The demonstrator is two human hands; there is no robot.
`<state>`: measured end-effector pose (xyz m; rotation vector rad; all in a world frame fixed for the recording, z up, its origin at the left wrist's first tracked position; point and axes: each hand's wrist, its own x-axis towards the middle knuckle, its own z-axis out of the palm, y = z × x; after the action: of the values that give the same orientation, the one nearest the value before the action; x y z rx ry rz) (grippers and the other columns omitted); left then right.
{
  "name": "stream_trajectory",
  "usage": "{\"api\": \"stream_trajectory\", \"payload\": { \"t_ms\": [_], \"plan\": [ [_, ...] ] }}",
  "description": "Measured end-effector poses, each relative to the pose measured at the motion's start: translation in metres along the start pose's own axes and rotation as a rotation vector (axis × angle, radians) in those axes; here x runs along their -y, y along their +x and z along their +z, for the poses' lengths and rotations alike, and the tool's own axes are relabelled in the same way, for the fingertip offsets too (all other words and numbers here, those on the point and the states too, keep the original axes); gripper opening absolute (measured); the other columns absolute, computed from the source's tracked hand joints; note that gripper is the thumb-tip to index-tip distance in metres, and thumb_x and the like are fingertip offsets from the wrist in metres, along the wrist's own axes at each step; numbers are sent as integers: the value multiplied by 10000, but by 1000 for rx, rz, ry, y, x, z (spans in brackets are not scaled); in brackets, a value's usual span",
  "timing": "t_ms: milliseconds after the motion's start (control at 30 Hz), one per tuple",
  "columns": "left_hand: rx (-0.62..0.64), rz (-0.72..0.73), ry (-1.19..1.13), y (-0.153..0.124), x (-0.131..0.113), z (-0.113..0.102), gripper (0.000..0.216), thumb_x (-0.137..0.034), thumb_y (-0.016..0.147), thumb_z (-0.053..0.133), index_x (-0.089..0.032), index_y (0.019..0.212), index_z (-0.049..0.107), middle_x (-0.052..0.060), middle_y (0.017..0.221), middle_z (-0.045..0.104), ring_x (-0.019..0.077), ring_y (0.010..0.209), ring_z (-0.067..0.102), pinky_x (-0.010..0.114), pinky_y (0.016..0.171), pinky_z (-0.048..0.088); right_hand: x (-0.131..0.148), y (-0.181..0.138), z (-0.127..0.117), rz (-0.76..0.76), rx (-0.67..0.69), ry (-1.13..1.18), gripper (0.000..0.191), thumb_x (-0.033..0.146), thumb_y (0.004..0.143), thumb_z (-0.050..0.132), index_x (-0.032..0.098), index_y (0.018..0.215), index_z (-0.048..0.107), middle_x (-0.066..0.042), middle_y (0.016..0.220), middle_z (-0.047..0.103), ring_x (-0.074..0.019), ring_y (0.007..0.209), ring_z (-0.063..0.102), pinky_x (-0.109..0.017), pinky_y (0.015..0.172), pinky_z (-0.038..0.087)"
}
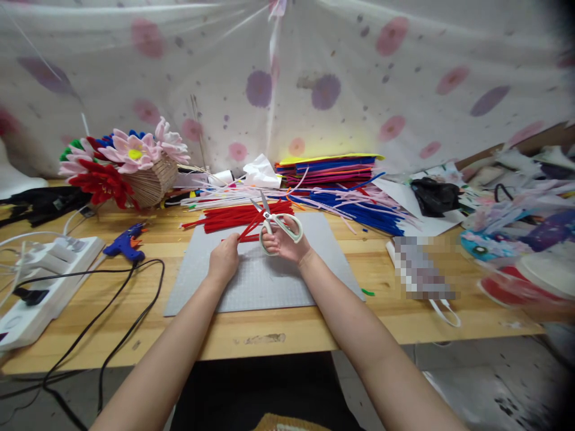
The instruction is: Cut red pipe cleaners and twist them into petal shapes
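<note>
A: Left hand (pixel 223 258)?
B: Grip pinching the near ends of a few red pipe cleaners (pixel 248 230), over the grey cutting mat (pixel 269 287), mid-counter (pixel 287 329)
A: Right hand (pixel 284 242)?
B: Grip closed through the white loops of the scissors (pixel 271 219); blades parted, at the stems. Red bundle (pixel 233 216) lies at the mat's far edge; blue glue gun (pixel 126 242) well to the left

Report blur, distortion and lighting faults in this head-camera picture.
Head view: even soft light, centre sharp on the scissors in the right hand and the red pipe cleaners in the left hand; right edge smeared, its corners darkened; wide-angle bend in the table edge; one pixelated patch.
</note>
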<state>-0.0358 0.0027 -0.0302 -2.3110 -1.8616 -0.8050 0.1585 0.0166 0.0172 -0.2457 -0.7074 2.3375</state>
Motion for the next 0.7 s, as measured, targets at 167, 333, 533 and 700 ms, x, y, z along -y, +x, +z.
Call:
{"api": "stream_trajectory", "payload": {
  "t_ms": [167, 333, 533, 700],
  "plan": [
    [-42, -22, -37, 0, 2, -3, 245, -201, 854, 342, -171, 1026, 513, 79, 880, 650, 195, 813, 613, 279, 671, 424, 2, -3, -4, 1, -19, -145, 587, 687, 738, 346, 132, 826, 514, -3, 666, 415, -92, 569, 402, -230, 536, 383],
    [-211, -13, -131, 0, 5, -1, 237, -223, 860, 330, -156, 1002, 508, 95, 897, 646, 188, 841, 612, 278, 704, 434, 9, -11, -17, 103, -236, -514, 536, 664, 688, 472, 149, 827, 521, -27, 742, 488, -119, 648, 474, -279, 658, 410],
    [-196, 26, -116, -1, 6, -2, 239, -208, 856, 328, -170, 1007, 509, 78, 884, 645, 179, 817, 609, 274, 699, 433, 25, -33, -1, -94, -587, -1373, 573, 607, 560, 632, 180, 915, 491, -54, 900, 505, -174, 810, 472, -325, 770, 378],
    [-79, 32, -19, 1, 11, -9, 288, -214, 871, 295, -165, 1061, 506, 91, 916, 629, 187, 863, 582, 289, 720, 425, 45, -52, -14, -291, -1079, -1989, 624, 554, 563, 647, 155, 1015, 480, -122, 1038, 510, -262, 964, 447, -368, 835, 342]
  ]
}}
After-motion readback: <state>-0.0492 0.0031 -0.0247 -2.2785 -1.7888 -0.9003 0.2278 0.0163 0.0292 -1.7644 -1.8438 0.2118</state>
